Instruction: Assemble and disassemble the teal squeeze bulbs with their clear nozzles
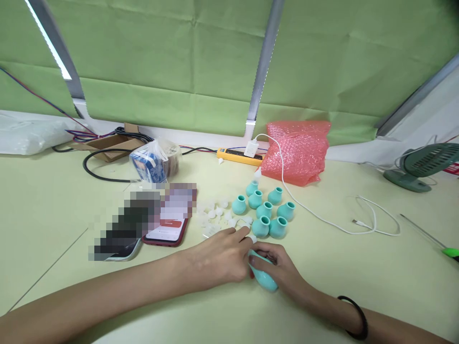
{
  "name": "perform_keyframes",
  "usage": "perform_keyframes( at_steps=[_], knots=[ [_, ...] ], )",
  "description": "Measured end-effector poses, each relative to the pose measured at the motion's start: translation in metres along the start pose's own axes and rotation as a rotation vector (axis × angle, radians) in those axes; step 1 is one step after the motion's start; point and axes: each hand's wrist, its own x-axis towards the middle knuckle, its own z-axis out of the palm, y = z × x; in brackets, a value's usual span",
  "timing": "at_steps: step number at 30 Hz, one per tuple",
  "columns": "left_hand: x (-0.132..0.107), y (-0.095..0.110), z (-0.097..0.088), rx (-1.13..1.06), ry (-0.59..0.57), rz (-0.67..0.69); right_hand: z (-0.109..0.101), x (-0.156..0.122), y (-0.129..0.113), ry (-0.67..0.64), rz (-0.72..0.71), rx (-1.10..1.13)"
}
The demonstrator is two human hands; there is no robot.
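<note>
My right hand [283, 270] wraps round a small turquoise bulb-shaped pot [264, 276], which lies tilted just above the table. Against the neck end of that pot, my left hand [225, 253] has its fingers curled in, with a small white plastic piece [253, 239] at the fingertips. The thumb of the left hand and the pot's mouth are hidden. Beyond my hands stands a group of several similar turquoise pots [264, 210], upright with open mouths. A white pointed tip [257, 175] sticks up from the rearmost pot. Several loose white pieces [215, 212] lie left of the group.
Two phones lie at left, one dark [125, 229] and one red-cased [168, 229]. Behind are a plastic-wrapped package [156, 160], a yellow power strip [236, 156] and pink bubble wrap [297, 153]. A white cable [322, 222], green fan [426, 162] and screwdriver [426, 234] occupy the right.
</note>
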Motion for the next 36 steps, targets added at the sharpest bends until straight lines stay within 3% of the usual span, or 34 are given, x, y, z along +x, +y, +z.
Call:
perform_keyframes(
  at_steps=[11, 16, 21, 32, 36],
  knots=[
    [0.0, -0.007, -0.01, -0.062, -0.171, -0.044, 0.003, -0.001, -0.004, -0.015, -0.017, -0.067],
    [-0.001, -0.01, -0.01, -0.256, -0.25, -0.102, 0.004, -0.004, -0.006, -0.02, -0.066, -0.192],
    [-0.004, -0.014, -0.016, -0.582, -0.315, -0.299, 0.003, -0.006, -0.006, -0.051, -0.094, -0.3],
    [-0.002, -0.029, -0.019, -0.947, -0.381, -0.45, 0.001, -0.005, -0.01, -0.074, -0.053, -0.292],
    [-0.003, -0.026, -0.019, -0.843, -0.346, -0.456, 0.001, -0.003, -0.011, -0.084, -0.014, -0.25]
  ],
)
